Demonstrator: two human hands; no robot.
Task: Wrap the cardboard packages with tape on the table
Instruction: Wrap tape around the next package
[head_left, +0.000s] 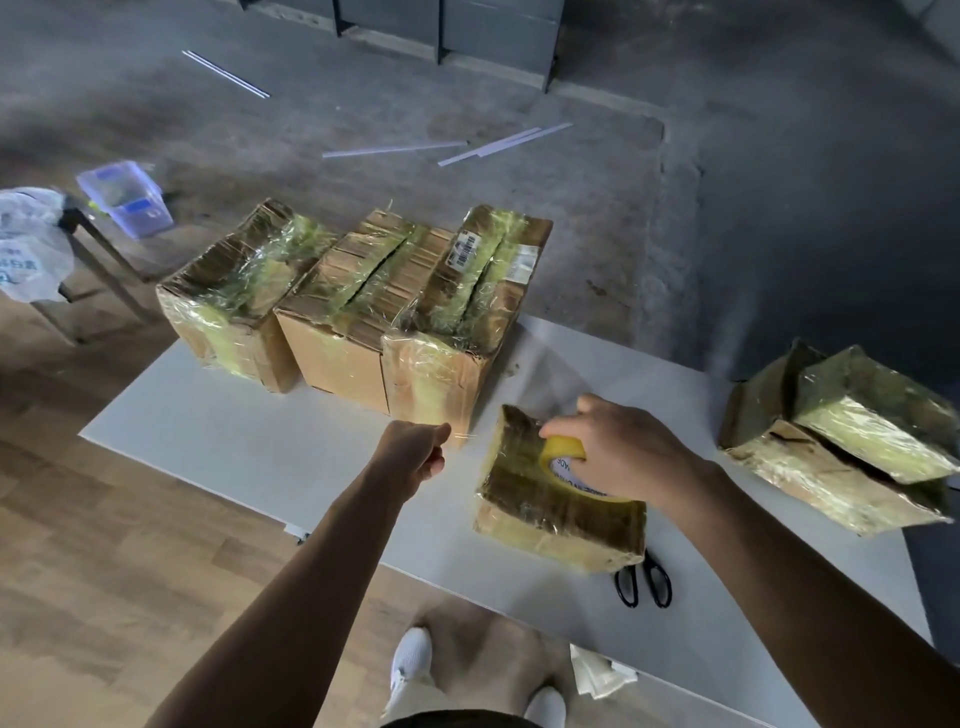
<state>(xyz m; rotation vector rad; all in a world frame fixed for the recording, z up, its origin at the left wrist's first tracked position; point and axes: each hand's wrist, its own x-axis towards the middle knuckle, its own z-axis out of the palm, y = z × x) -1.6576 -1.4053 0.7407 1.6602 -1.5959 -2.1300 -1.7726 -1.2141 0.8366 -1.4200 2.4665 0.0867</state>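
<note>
Plainly the right hand is clamped on the tape roll, fingers curled over its yellow rim and pressing it onto the top of the small cardboard package, which lies flat near the table's front edge. The left hand is curled into a fist out to the package's left, clear of it. A faint shiny tape end runs from its thumb side toward the package, so it looks to be pinching that strip taut, though the strip is too thin to see well. The package is a low slab already skinned in glossy yellowish film. I judge it light and fairly stiff, but slick, and apt to slide or spin on the smooth white table when the tape is pulled. It is best held by pressing flat on the top face or gripping across the two long sides. Scissors lie right at its near right corner, in the way of turning it. Behind stand three taller taped boxes side by side, the nearest just beyond the left hand, so room to the rear is tight. A heap of wrapped packages sits well apart at the right edge. Open table lies to the left, and the front edge is close
</note>
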